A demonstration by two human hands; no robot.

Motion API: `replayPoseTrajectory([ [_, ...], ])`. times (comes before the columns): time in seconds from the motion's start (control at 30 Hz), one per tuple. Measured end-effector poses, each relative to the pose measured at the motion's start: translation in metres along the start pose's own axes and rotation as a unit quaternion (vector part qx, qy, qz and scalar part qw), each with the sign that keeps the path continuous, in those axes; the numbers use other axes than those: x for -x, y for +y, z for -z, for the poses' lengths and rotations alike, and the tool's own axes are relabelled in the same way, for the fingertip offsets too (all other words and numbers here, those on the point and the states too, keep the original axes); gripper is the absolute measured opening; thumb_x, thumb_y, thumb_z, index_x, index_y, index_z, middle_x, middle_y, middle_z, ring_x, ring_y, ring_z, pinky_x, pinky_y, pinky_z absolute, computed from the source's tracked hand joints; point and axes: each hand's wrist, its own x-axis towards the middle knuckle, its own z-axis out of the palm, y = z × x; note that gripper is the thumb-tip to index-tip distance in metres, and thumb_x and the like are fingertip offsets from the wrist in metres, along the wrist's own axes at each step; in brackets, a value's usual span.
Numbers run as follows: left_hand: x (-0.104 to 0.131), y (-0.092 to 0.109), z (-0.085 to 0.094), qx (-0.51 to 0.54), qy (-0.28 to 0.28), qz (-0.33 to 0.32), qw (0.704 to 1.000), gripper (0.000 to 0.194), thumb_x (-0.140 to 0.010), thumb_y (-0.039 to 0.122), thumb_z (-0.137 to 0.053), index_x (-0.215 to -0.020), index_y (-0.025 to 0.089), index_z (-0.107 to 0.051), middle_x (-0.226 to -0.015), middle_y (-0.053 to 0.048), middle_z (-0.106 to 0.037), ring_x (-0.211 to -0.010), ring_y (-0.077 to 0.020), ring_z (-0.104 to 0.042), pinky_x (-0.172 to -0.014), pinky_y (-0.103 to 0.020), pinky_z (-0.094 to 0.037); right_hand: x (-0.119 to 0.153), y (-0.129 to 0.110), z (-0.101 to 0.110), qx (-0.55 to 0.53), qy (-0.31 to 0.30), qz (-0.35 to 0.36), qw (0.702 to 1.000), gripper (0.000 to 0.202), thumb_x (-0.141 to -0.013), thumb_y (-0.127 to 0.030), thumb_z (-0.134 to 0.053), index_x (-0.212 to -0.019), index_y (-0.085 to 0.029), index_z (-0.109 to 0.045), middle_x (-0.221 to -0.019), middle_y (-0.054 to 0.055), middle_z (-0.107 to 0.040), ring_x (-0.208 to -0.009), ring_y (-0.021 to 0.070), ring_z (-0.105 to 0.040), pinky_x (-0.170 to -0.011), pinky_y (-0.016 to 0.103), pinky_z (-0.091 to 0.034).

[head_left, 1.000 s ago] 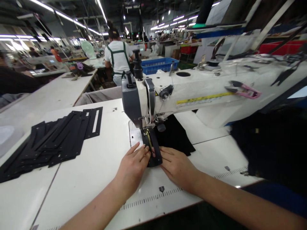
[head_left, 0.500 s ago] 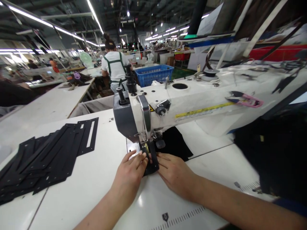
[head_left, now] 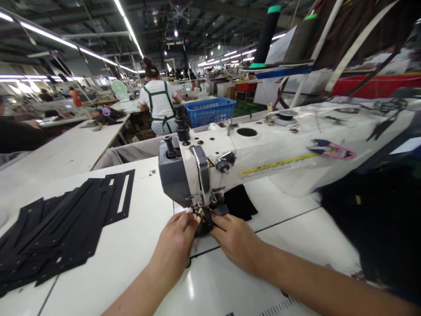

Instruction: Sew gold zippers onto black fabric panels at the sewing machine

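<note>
A black fabric piece (head_left: pixel 205 225) lies beneath the needle area of a white sewing machine (head_left: pixel 276 142), its near end rounded. My left hand (head_left: pixel 176 241) has its fingers bent and pressed together on the left edge of this piece. On the opposite edge, my right hand (head_left: pixel 237 241) grips it with the fingertips tucked beside the presser foot. Some of the fingertips are hidden by the machine head and the fabric. More black fabric (head_left: pixel 241 202) rests flat on the machine bed, beyond my right hand.
Left of the machine, a pile of black cut panels with slots (head_left: pixel 72 228) covers part of the white table (head_left: pixel 131 272). Pink-handled snips (head_left: pixel 335 150) lie on the machine arm. Behind stand a blue basket (head_left: pixel 210 112) and a person (head_left: pixel 161 103) facing away.
The black piece has slid away from me under the machine head, so less of it shows on the near side. Both hands stay at its edges. The view has shifted slightly.
</note>
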Motion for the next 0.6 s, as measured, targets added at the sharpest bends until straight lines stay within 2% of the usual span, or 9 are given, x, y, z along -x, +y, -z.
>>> replayPoseTrajectory([
  [0.2,0.01,0.007,0.005,-0.024,0.004,-0.048,0.999,0.024,-0.088,0.009,-0.035,-0.097,0.012,-0.058,-0.088,-0.008,-0.062,-0.091,-0.0174,-0.059,-0.088,-0.035,-0.048,0.006,-0.008,0.005,-0.015,-0.012,-0.005,1.0,0.024,-0.079,-0.002,-0.042,-0.086,-0.01,-0.064,-0.093,0.014,-0.058,-0.1,0.0229,-0.052,-0.085,0.035,-0.049],
  [0.47,0.006,-0.004,-0.009,-0.046,0.022,-0.056,0.997,0.024,-0.088,0.009,-0.035,-0.095,0.012,-0.058,-0.086,-0.008,-0.061,-0.085,-0.0169,-0.06,-0.089,-0.038,-0.046,0.0,0.001,0.003,-0.011,-0.019,-0.007,1.0,0.026,-0.078,-0.003,-0.041,-0.09,-0.011,-0.063,-0.098,0.013,-0.059,-0.09,0.0226,-0.054,-0.08,0.036,-0.051],
  [0.6,0.003,-0.01,-0.009,-0.048,0.007,-0.064,0.997,0.024,-0.086,0.007,-0.035,-0.096,0.01,-0.057,-0.091,-0.011,-0.061,-0.087,-0.0185,-0.06,-0.086,-0.037,-0.047,-0.005,0.006,0.003,-0.033,-0.034,-0.006,0.999,0.029,-0.078,-0.003,-0.04,-0.097,-0.01,-0.062,-0.099,0.013,-0.059,-0.097,0.0231,-0.053,-0.085,0.036,-0.048],
])
